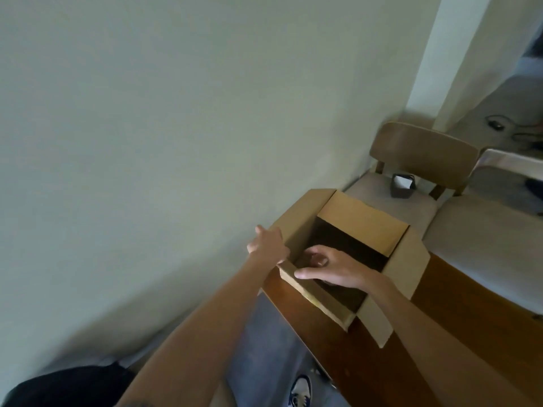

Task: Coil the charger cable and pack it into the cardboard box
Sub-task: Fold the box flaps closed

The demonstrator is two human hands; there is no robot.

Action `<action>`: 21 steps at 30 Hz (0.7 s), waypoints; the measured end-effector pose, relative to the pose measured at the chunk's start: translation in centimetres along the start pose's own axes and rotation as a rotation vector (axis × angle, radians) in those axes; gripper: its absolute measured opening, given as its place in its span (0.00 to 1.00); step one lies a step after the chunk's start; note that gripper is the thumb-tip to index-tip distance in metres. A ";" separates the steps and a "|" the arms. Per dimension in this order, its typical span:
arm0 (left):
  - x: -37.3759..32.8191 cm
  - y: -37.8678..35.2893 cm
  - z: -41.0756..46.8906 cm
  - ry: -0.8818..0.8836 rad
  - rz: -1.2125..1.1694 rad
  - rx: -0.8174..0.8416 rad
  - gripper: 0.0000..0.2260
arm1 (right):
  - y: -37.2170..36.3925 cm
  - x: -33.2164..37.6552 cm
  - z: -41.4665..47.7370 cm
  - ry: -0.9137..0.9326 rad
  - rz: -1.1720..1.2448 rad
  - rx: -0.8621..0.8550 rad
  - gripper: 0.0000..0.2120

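Note:
An open cardboard box (405, 259) stands on the corner of a dark wooden table (458, 333), its flaps spread out. My left hand (267, 242) rests against the box's left flap, fingers apart. My right hand (332, 268) reaches over the near flap into the dark inside of the box, fingers curled. Whether it holds anything there I cannot make out. The charger cable does not show in the box's shadowed interior.
A pale wall fills the left. Two wooden chairs with light cushions (423, 160) stand beyond the table; a small dark pouch (402, 186) sits on the nearer seat. Cables lie on the floor (499, 124) at far right. My shoe (299, 390) shows below.

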State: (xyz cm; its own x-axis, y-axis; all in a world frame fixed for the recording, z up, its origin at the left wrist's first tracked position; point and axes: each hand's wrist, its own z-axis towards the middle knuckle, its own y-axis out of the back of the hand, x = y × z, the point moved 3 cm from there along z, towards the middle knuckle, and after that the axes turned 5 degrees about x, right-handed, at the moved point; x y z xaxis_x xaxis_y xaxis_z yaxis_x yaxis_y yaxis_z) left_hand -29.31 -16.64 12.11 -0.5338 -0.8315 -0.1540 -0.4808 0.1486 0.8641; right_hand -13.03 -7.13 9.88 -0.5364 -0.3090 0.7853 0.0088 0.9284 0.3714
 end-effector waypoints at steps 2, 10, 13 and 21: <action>-0.4 1.8 0.3 -0.032 -0.231 -0.037 0.16 | -0.5 1.6 -0.2 -0.009 -0.128 0.015 0.46; -0.9 -0.6 1.9 -0.063 -0.542 -0.008 0.18 | 1.4 -1.2 -1.8 -0.085 -0.575 -0.601 0.26; -0.5 -2.4 2.9 -0.128 -0.417 0.039 0.18 | 0.9 -3.6 -1.0 -0.209 -0.686 -0.600 0.33; -2.1 -2.5 5.7 -0.303 -0.008 -0.046 0.20 | 0.1 -6.4 -0.9 -0.363 -0.639 -0.399 0.26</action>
State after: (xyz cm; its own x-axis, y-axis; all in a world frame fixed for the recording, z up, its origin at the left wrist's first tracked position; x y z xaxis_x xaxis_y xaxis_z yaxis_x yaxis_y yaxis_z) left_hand -30.91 -12.19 7.51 -0.7165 -0.6343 -0.2905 -0.4574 0.1127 0.8821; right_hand -8.78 -5.28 5.32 -0.7775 -0.6022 0.1814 -0.1277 0.4335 0.8920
